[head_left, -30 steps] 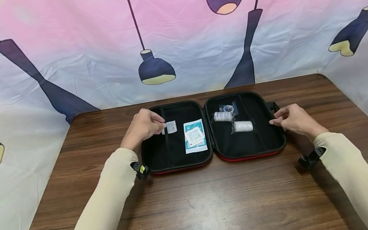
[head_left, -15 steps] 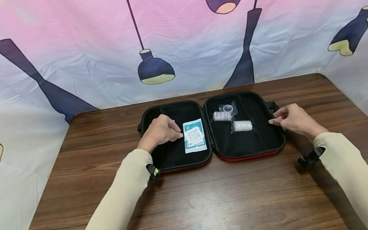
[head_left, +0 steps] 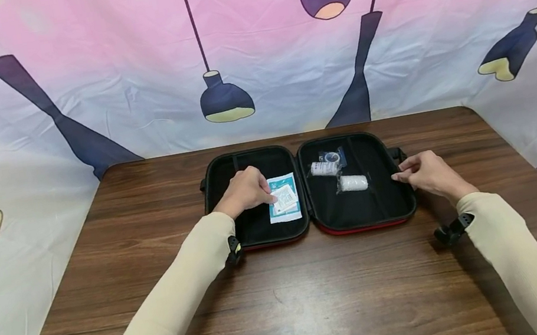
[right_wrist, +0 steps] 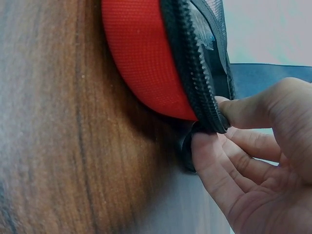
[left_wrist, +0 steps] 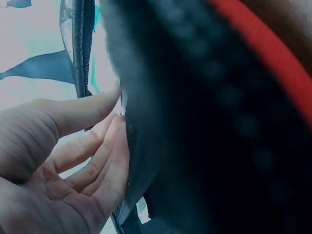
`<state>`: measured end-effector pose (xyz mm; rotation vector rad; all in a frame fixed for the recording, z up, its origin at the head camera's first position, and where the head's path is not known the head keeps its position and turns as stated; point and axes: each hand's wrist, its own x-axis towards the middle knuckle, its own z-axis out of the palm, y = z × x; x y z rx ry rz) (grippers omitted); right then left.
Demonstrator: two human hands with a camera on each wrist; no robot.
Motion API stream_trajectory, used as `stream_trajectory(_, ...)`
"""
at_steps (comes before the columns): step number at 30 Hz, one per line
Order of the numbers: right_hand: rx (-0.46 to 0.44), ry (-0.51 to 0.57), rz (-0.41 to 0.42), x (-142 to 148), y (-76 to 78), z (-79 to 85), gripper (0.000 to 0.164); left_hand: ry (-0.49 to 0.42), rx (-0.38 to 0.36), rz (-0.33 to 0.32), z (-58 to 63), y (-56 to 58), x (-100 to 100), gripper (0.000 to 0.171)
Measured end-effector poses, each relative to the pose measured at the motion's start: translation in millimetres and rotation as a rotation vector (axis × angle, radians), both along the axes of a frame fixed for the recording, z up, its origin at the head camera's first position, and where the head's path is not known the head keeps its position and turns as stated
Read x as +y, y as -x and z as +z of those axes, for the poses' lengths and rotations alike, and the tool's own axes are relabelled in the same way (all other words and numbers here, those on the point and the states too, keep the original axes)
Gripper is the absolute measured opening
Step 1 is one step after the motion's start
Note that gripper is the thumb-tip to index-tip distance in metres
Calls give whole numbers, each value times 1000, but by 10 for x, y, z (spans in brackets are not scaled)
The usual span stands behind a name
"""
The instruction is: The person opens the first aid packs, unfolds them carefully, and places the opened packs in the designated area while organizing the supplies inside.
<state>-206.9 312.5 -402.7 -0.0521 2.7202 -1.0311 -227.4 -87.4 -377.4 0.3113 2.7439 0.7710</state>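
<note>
A black-lined zip case with a red shell (head_left: 264, 233) lies unfolded on the table. In its left half is a teal-and-white packet (head_left: 279, 181) with small white packets (head_left: 285, 198) on top. My left hand (head_left: 247, 190) reaches over this half, thumb and fingertips closed on the left edge of a small white packet; in the left wrist view its thin white edge (left_wrist: 123, 102) shows between thumb and fingers. On the far right, my right hand (head_left: 430, 172) pinches the zippered rim (right_wrist: 207, 105) of the case's right half between thumb and fingers.
Two wrapped white rolls (head_left: 353, 183) and a clear-and-blue packet (head_left: 332, 156) sit in the right half of the case. A dark strap (head_left: 398, 155) sticks out by its right edge. The wooden table (head_left: 293, 307) ends at a printed cloth backdrop (head_left: 153, 92).
My left hand has moved right from the small packet at the left side of the case to the packets on the teal one. My right hand has stayed on the rim.
</note>
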Motion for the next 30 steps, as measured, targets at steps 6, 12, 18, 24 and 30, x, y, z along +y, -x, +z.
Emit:
stream_trajectory(6,-2,2,-2,-8,4,3,52,17,15,4,-10,-13,41,16)
stream_trajectory(12,6,-5,3,-6,3,11,52,19,81,-22,-9,-35,64,21)
stream_trajectory(18,10,1,10,-20,-12,18,55,3,49,-36,-15,-19,4,19)
stream_trajectory(24,13,2,5,-21,-22,13,53,-80,-29,2,67,6,-97,10)
stream_trajectory(30,7,1,5,-1,-26,11,53,-183,-84,77,185,10,-214,6)
